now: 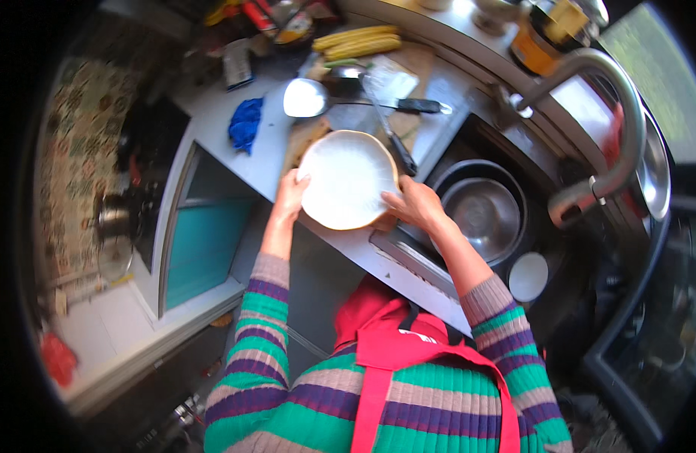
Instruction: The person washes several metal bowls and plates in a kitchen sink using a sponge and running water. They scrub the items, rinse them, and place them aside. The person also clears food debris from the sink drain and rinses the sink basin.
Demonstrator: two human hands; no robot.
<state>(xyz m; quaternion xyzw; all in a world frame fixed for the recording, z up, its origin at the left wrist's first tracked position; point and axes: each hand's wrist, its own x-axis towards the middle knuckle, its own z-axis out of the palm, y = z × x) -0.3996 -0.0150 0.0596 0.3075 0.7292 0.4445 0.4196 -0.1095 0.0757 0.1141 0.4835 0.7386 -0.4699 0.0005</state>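
A white plate with a scalloped, gold-coloured rim (348,180) is held level over the counter's front edge. My left hand (290,195) grips its left side, thumb on top. On its right side my right hand (417,203) holds the rim, fingers partly hidden beneath. Just beyond the plate lie a metal turner (306,98) with a black handle and a ladle (348,72), whose dark handle reaches down towards my right hand.
Right of the plate, a sink holds a metal bowl (481,218) and a white bowl (528,276) under a curved faucet (636,124). A blue cloth (246,124) and corn cobs (359,43) lie on the counter (265,164). A stove (155,170) stands left.
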